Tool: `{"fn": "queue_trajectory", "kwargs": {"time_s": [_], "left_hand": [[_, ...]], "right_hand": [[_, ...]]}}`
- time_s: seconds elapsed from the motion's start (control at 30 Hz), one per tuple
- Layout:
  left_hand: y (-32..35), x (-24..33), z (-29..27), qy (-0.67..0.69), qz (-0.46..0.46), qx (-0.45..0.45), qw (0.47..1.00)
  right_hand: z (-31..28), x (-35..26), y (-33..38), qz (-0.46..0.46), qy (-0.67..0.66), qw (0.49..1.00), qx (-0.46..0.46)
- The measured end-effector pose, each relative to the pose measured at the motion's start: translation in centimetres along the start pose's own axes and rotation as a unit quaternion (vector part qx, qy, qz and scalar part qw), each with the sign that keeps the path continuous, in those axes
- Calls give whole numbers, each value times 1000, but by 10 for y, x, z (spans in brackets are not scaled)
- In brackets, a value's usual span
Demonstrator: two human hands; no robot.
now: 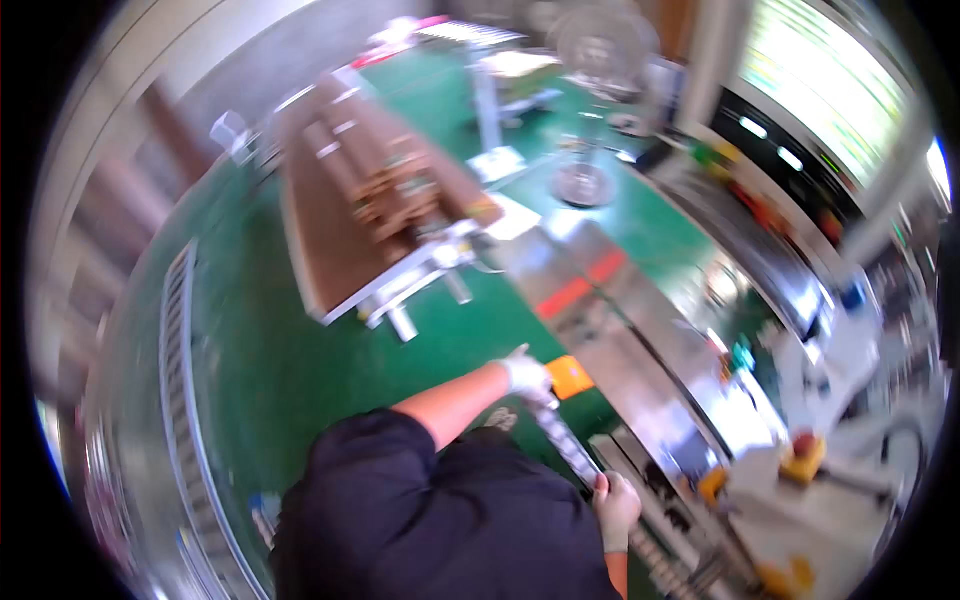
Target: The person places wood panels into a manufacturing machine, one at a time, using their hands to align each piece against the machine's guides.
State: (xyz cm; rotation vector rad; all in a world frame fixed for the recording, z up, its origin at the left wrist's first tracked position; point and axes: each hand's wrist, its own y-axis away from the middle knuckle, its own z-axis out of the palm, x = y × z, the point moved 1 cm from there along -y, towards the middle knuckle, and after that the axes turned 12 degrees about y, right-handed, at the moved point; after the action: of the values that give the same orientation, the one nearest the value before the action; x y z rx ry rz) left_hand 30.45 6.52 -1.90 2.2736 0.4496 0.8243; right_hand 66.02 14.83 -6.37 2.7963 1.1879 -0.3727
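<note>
Both gloved hands, left (525,375) and right (615,505), grip a long metal strip (565,445) (blurred, shiny) beside a steel machine (640,340).

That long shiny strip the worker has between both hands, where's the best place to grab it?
Probably at its two ends, as now. The strip is long, thin and runs slantwise from the gloved left hand by the orange block down to the right hand. Coming from each end, fingers wrapped around its narrow width, should keep it from sagging or twisting. Blur hides finer detail.
</note>
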Motion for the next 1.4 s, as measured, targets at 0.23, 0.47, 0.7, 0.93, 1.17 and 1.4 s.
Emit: {"fn": "queue_trajectory", "kwargs": {"time_s": [0.23, 0.47, 0.7, 0.93, 1.17, 1.4], "left_hand": [[93, -210, 0, 272, -148, 257, 915], [126, -427, -78, 563, -104, 695, 434], [179, -615, -170, 656, -100, 704, 255], [148, -633, -203, 626, -205, 710, 248], [165, -633, -191, 717, -189, 607, 285], [197, -548, -118, 869, 25, 423, 256]], "right_hand": [[15, -66, -56, -132, 30, 988, -79], [31, -151, -112, -139, -4, 988, -61], [28, -209, -143, -129, -8, 985, -114], [22, -218, -148, -101, 2, 987, -122], [29, -215, -148, -86, 6, 988, -127], [33, -223, -153, -35, -120, 978, -165]]}}
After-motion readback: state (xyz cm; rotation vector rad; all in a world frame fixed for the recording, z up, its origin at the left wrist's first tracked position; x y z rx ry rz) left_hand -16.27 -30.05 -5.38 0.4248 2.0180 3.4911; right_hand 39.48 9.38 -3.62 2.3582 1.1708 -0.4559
